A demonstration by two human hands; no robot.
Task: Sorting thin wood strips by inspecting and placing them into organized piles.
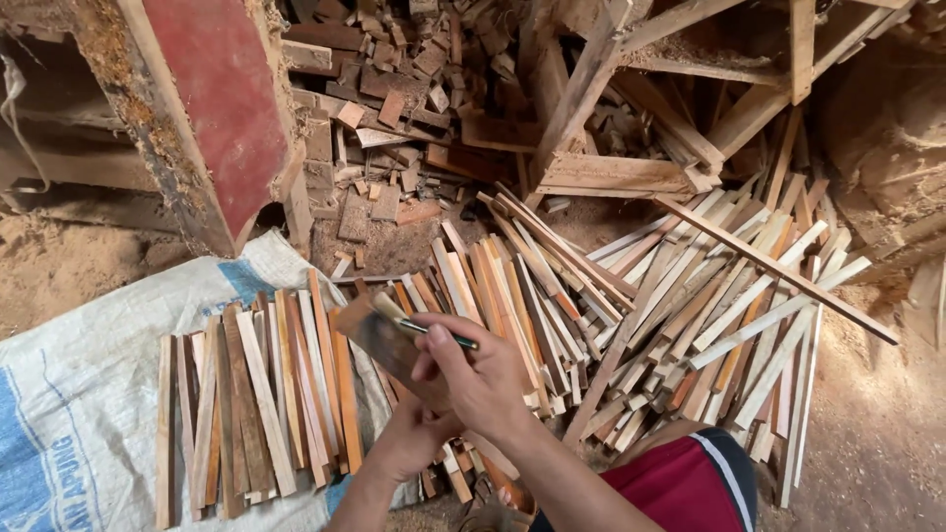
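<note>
My left hand holds a flat brown wooden slat from below, tilted up toward the camera. My right hand grips a thin dark pen or pencil and rests its tip on the slat's upper face. Both hands hover over a row of narrow wooden strips laid side by side on a white woven sack. My knee in a red garment shows at the bottom right.
A big loose heap of long wooden strips spreads to the right. Offcut blocks and sawdust lie behind. A red-sided wooden machine base stands at upper left, a timber frame at upper right.
</note>
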